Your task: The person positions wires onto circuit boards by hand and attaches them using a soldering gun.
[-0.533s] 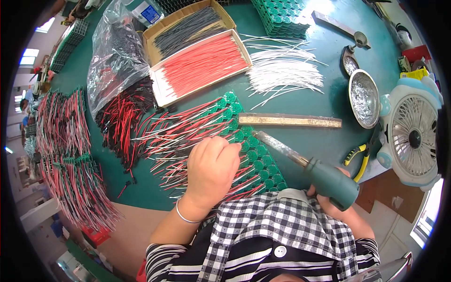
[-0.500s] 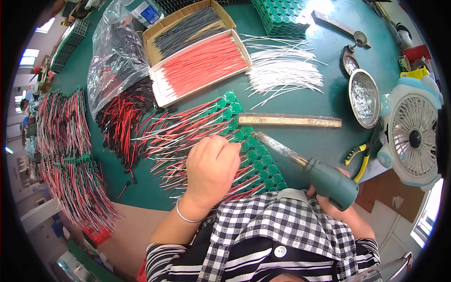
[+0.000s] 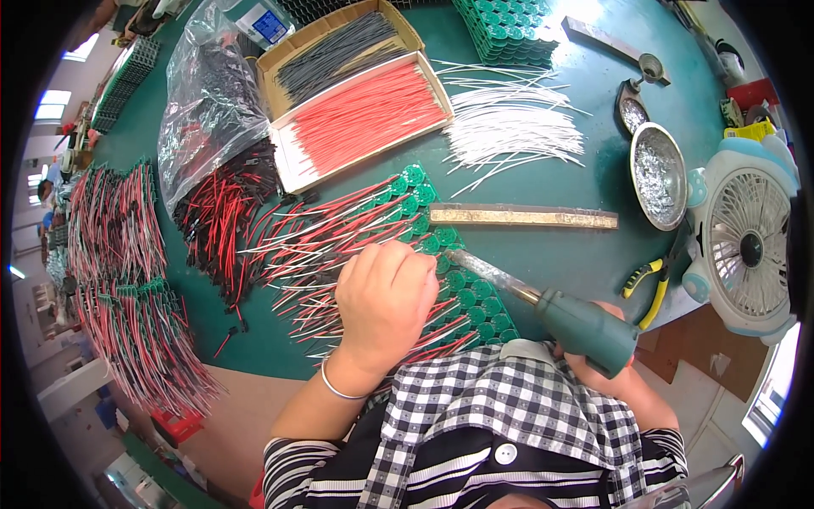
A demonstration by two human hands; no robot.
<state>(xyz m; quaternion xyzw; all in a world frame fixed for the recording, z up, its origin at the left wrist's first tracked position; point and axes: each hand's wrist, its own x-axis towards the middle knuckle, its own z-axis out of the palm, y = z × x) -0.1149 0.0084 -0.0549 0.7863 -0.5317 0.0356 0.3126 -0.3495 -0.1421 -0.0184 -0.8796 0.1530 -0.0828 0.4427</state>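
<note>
My right hand [image 3: 600,380] grips the dark green handle of a soldering iron [image 3: 585,329]. The iron's metal tip points left and reaches the sheet of round green circuit boards [image 3: 479,305], close to my left fingertips. Closed, with its knuckles up, my left hand [image 3: 386,293] sits over the boards and the wires. Its fingertips are hidden, so what they pinch cannot be made out. Red, white and black wires [image 3: 326,229] lie across the sheet toward the left. Along the sheet's far side rests a narrow bar [image 3: 526,217].
Beyond the sheet are a box of red wires [image 3: 365,119], loose white wires [image 3: 513,127] and a plastic bag [image 3: 208,102]. To the right stand a metal bowl [image 3: 657,176], yellow-handled pliers [image 3: 655,293] and a fan [image 3: 746,246]. Wired boards [image 3: 127,288] hang at the left.
The soldering iron has moved a little left and down in my right hand, its tip now at the boards by my left fingers. My left hand has barely shifted.
</note>
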